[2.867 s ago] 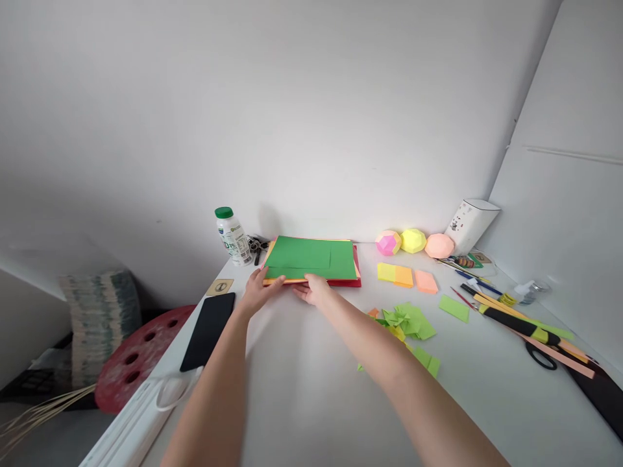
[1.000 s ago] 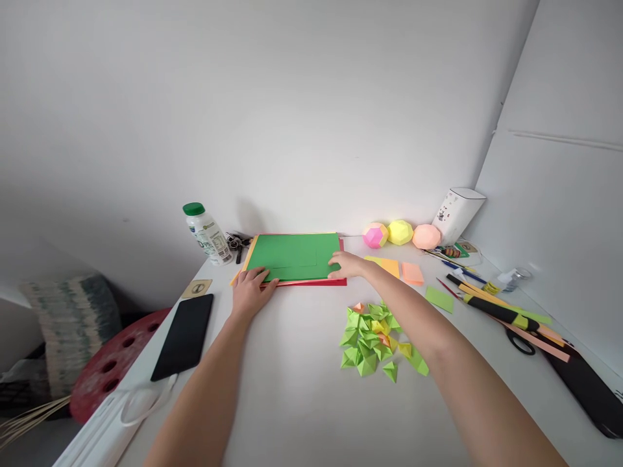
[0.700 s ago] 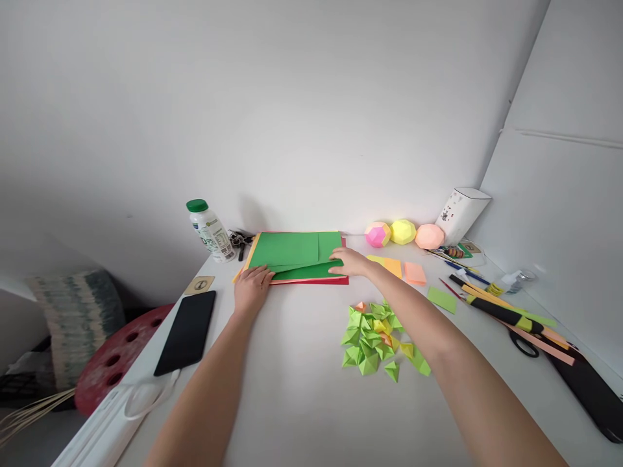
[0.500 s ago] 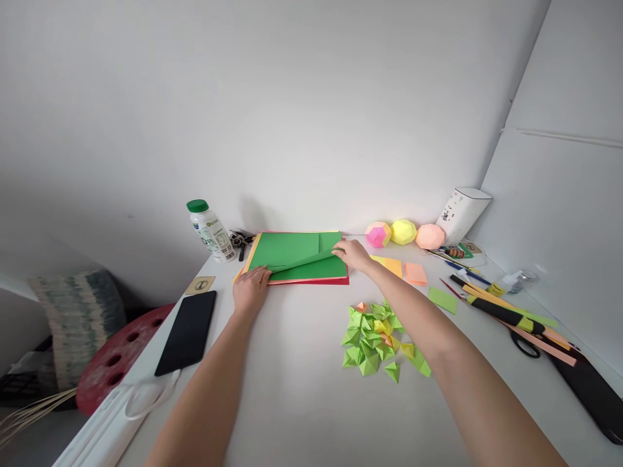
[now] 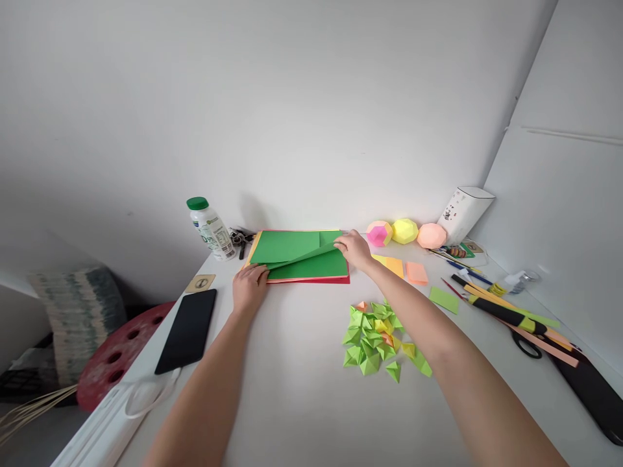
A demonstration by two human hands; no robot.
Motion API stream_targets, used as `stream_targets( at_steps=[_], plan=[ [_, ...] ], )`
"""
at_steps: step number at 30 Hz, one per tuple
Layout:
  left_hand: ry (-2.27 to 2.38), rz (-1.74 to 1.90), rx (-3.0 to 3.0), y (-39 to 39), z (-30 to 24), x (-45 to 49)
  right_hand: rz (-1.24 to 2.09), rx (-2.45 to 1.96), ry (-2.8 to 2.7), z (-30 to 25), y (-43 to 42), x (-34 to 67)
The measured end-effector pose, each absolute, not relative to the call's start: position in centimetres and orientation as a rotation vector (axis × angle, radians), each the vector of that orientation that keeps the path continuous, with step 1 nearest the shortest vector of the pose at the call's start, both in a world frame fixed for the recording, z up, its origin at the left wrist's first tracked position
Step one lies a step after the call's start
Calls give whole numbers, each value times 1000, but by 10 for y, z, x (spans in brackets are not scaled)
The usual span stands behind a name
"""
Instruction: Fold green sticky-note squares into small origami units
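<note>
A green sheet of paper (image 5: 287,246) lies on a stack of coloured paper against the wall, its near edge lifted in a narrow slanting band. My right hand (image 5: 354,251) pinches the right end of this band, raised a little above the stack. At the left front corner, my left hand (image 5: 250,287) has its fingers closed on the band's other end; its fingertips are partly hidden. Red paper (image 5: 335,281) sticks out below the stack's front edge. Many small folded green paper pieces (image 5: 370,337), with some yellow and orange ones, lie below my right forearm.
A white bottle (image 5: 211,230) with a green cap stands at the back left, above a black tablet (image 5: 187,332). Faceted paper balls (image 5: 404,231) line the wall to the right. Sticky notes (image 5: 416,273), a cutter (image 5: 501,312), scissors (image 5: 526,345) and pens lie on the right.
My right hand has risen slightly towards the wall, and the band of green paper is lifted a bit higher. My left hand stays at the corner. The view has shifted slightly.
</note>
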State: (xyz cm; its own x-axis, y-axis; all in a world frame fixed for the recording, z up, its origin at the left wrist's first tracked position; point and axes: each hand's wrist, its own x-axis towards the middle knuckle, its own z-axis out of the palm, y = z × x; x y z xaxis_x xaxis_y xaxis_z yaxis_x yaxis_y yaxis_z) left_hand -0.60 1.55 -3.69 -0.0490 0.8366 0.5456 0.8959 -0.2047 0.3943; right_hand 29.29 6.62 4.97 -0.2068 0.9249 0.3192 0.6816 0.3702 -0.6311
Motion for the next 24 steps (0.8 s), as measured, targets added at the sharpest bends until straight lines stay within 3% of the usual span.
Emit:
stream_targets(
  at_steps=[4,8,11,14,17,21,24],
  plan=[
    [-1965,-1212,-1971,16,-37,-7,637,-1340,-1856,60,66,296],
    [-2100,-1645,-1737,16,-41,-9,892,-1203,-1740,84,54,315],
    [-2154,-1823,-1608,13,-40,-11,1373,-793,-1447,107,25,343],
    [-2156,-1936,-1545,7,-28,-9,1396,-678,-1399,122,-17,376],
    [-2140,-2079,-1557,-1,-3,2,1196,-648,-1517,122,-56,404],
    [-2137,-2490,-2422,-27,35,39,1103,-534,-1610,110,-83,424],
    [-2048,-2033,-3502,-61,55,78,1122,-452,-1668,106,-89,430]
  ],
)
